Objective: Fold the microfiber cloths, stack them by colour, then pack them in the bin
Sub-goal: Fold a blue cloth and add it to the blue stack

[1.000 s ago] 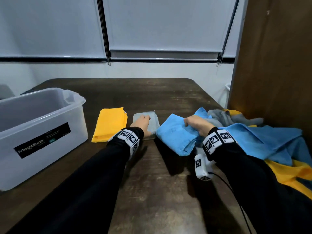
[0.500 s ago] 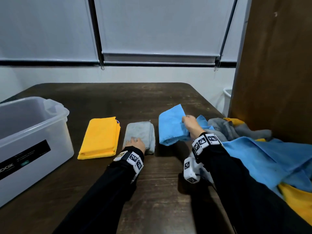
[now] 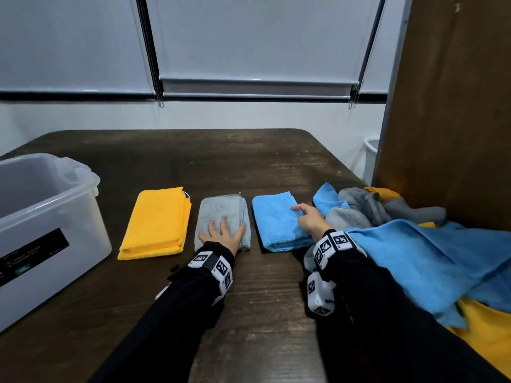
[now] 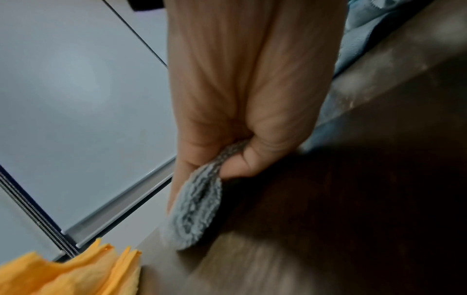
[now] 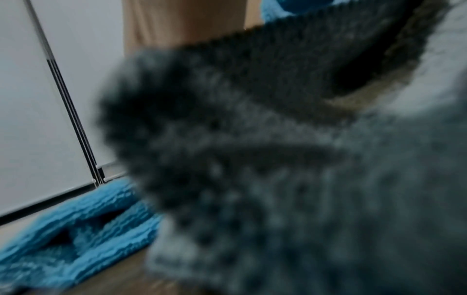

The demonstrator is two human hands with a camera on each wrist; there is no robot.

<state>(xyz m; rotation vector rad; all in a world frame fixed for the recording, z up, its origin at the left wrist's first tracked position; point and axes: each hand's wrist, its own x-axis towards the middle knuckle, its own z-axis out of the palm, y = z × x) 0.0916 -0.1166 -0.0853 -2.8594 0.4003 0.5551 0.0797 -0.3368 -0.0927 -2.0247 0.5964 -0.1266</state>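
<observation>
Three folded cloths lie in a row on the dark table [image 3: 249, 161]: yellow [image 3: 154, 222], grey [image 3: 221, 207] and blue [image 3: 276, 221]. My left hand [image 3: 224, 226] lies flat on the near half of the grey cloth, fingers spread and straight; the left wrist view shows the palm [image 4: 240, 89] pressing the grey cloth [image 4: 194, 215]. My right hand [image 3: 301, 212] rests on the right edge of the blue cloth, forefinger stretched out and touching it. The clear plastic bin [image 3: 55, 194] stands at the left. In the right wrist view, blurred grey cloth [image 5: 278, 159] hides the fingers; the folded blue cloth [image 5: 76, 229] shows at lower left.
A heap of unfolded blue, grey and yellow cloths [image 3: 428, 252] covers the table's right side, against a brown panel [image 3: 448, 120]. A white pail [image 3: 370, 150] stands beyond the table's right edge. Bare wood lies behind the folded row and between my arms.
My right hand has laid the folded blue cloth flat to the right of the grey one and eased its grip. My left hand stays on the grey cloth.
</observation>
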